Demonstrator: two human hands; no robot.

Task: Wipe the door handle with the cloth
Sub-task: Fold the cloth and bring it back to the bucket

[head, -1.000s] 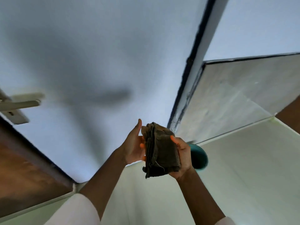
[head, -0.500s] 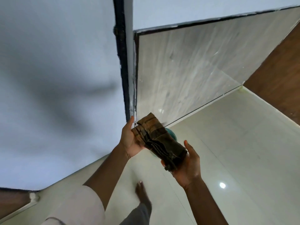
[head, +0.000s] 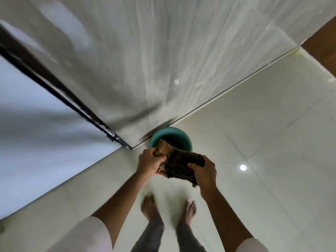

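A folded dark brown cloth (head: pixel 179 163) is held between both hands in front of me, above the floor. My left hand (head: pixel 150 161) grips its left end in a closed fist. My right hand (head: pixel 204 171) clasps its right end from the side. Just beyond the cloth, a teal bucket (head: pixel 183 136) stands on the floor against the wall. The door handle is out of sight in this view.
A grey panelled wall (head: pixel 163 60) fills the top of the view, with a dark door frame strip (head: pixel 60 88) running down to the left. Pale glossy floor tiles (head: pixel 263 160) spread to the right. My bare feet (head: pixel 167 209) stand below the hands.
The view has swung down and right from the door and its handle toward the floor. Both hands have closed on the cloth's ends, now over the teal bucket.
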